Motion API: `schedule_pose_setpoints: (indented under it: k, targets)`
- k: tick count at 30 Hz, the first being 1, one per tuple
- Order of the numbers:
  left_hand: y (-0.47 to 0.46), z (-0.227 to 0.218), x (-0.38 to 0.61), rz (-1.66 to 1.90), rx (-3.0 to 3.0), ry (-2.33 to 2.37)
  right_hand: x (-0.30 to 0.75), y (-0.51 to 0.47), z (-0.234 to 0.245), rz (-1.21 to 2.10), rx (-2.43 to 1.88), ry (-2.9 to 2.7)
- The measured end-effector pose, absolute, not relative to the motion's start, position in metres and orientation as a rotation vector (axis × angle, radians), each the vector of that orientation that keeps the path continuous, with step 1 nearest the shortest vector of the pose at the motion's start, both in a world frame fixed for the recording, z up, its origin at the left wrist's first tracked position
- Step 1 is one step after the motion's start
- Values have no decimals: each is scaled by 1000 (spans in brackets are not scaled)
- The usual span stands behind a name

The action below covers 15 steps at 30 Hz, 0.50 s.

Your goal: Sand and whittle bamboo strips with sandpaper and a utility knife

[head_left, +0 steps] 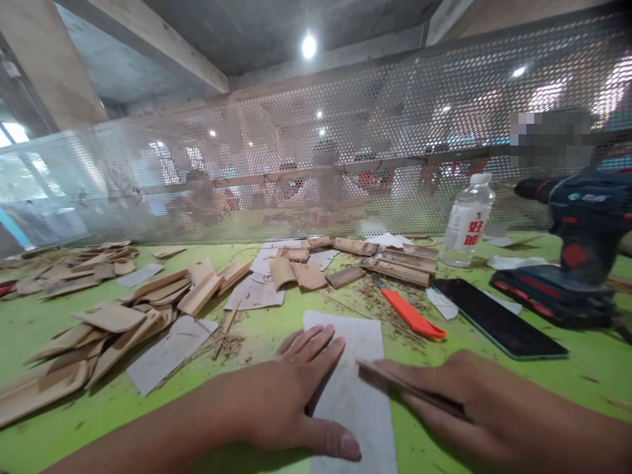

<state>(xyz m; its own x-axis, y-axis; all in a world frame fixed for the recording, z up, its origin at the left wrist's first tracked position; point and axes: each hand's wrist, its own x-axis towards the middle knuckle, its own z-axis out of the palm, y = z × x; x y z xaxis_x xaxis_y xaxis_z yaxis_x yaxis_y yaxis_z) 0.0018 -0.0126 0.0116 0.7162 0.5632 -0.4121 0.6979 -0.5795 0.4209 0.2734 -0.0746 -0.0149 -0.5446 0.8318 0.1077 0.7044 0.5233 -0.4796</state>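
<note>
My left hand [291, 395] lies flat with fingers stretched out on a grey sheet of sandpaper [355, 401], pinning it to the green table [276, 329]. Beside it, my right hand [474, 401] grips a thin flat bamboo piece [395, 385] by its edge, and the piece's near end rests on the right side of the sheet.
Several bamboo slats [113, 322] lie piled at the left and more [395, 263] at the back centre, among sandpaper scraps [168, 352] and shavings. An orange utility knife [409, 315], a phone [498, 317], a plastic bottle [467, 220] and a cordless drill [577, 250] sit right. Perforated mesh [345, 131] walls the back.
</note>
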Motion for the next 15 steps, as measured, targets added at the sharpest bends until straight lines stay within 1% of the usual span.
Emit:
schedule_pose_setpoints:
  k: [8, 15]
  targets:
    - [-14, 13, 2, -341, 2362, 957, 270, -78, -4, 746, -1192, -2482]
    - [-13, 14, 3, -351, 2353, 958, 271, -77, -7, 705, -1214, -2460]
